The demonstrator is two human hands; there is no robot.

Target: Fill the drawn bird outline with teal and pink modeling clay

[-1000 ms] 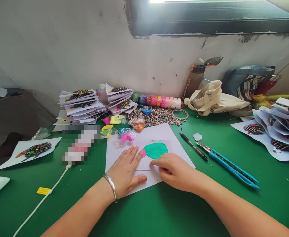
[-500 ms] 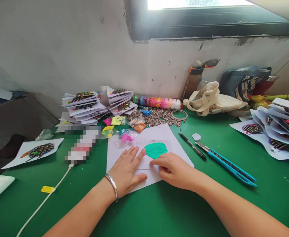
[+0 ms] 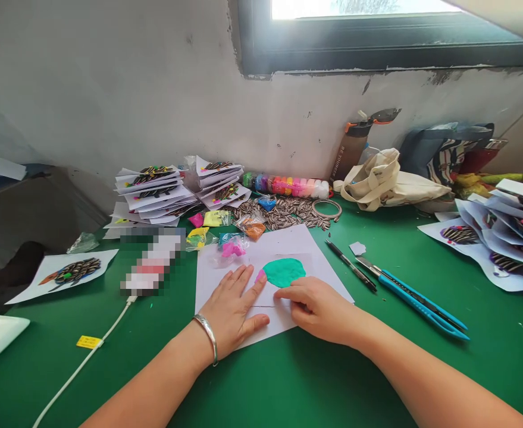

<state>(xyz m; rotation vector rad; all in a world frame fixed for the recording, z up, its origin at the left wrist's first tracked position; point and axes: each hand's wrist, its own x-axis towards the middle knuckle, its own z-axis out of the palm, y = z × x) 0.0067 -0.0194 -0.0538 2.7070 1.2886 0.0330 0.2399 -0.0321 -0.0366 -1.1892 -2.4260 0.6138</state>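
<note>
A flat, roughly round piece of green modelling clay lies on white paper. Against its left edge sits a small bit of pink clay, partly covered by a fingertip. My left hand, with a silver bangle at the wrist, rests flat on the paper, fingers spread, its index finger on the pink bit. My right hand has its index finger stretched out, the tip on the paper just below the green clay; its other fingers are curled, and I see nothing held in them.
Small bags of coloured clay lie behind the paper, near a heap of sunflower seeds. To the right are a pen and a blue utility knife. Stacks of decorated sheets stand on both sides. A cable runs along the left.
The whole view has shifted slightly. My left index finger shows a little more of the pink clay beside it; otherwise both hands keep nearly the same pose.
</note>
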